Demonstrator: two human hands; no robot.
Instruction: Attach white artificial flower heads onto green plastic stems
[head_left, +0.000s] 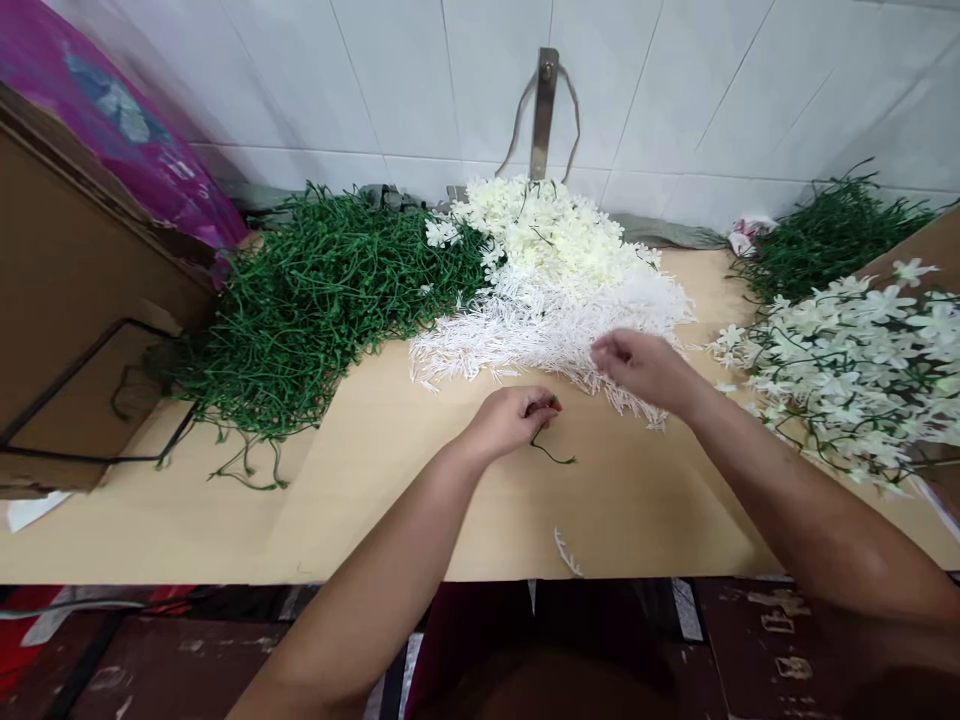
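Observation:
My left hand (510, 418) is closed in a pinch on a thin green stem (551, 452) that curls down onto the wooden tabletop (375, 500). My right hand (641, 365) has its fingers curled together over the near edge of a pile of white plastic sprigs (540, 330); what it pinches, if anything, I cannot make out. Behind the sprigs lies a heap of cream flower heads (547, 230). A single white sprig (568, 552) lies near the front edge of the table.
A big heap of green stems (315, 290) covers the left of the table. Assembled white flower sprays (862, 350) lie at the right, with more green stems (825, 235) behind. A brown board with a black wire frame (67, 330) stands left. The tiled wall (675, 90) backs the table.

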